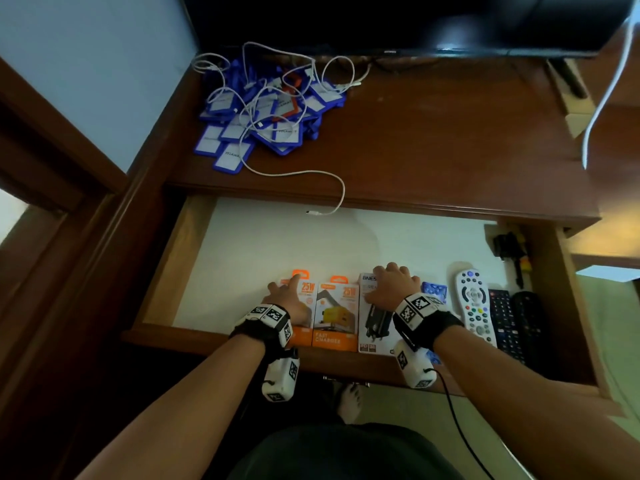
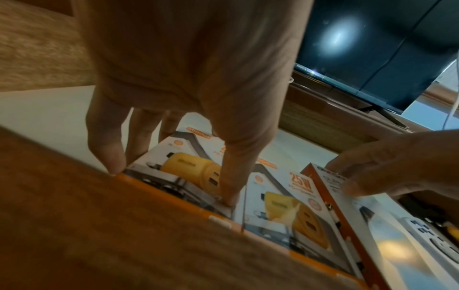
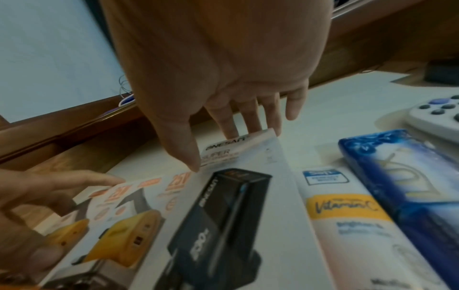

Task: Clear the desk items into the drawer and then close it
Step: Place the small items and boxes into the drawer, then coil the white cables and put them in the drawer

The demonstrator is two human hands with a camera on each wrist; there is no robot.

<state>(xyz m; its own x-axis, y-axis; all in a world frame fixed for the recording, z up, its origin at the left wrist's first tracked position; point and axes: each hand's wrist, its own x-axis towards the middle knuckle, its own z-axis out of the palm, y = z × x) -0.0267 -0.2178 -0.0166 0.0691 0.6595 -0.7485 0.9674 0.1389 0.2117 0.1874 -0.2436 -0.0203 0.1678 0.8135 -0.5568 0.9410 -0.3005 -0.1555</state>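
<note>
Down in the open drawer (image 1: 162, 265), white-lined with wooden walls, three charger boxes lie flat in a row against the front wall. The left hand (image 1: 289, 301) rests on the leftmost orange charger box (image 2: 174, 176), its fingers (image 2: 109, 157) spread straight, with tips at the box's edges and the index stretched toward 12 o'clock. At that box's 3 o'clock, touching it, lies a second orange charger box (image 1: 335, 317), marked 25W and showing a yellow plug. Next at 3 o'clock is the grey charger box (image 3: 248, 206), printed with a black adapter; the right hand (image 1: 389, 289) grasps its far end, thumb on the printed face and fingers (image 3: 250, 121) curled over the top edge. It seems slightly lifted on its left side in the left wrist view.

At the grey box's 3 o'clock lie a white Vitamin C tube (image 3: 347, 225) and a blue packet (image 3: 410, 186), then a white remote (image 1: 472, 301) and two black remotes (image 1: 516, 320).

On the table (image 1: 450, 133), at 11 o'clock from the drawer, sits a heap of blue badge holders (image 1: 259, 123) tangled with white cables (image 1: 294, 173), one cable end hanging over the drawer. A dark television (image 1: 415, 22) stands at the back.
</note>
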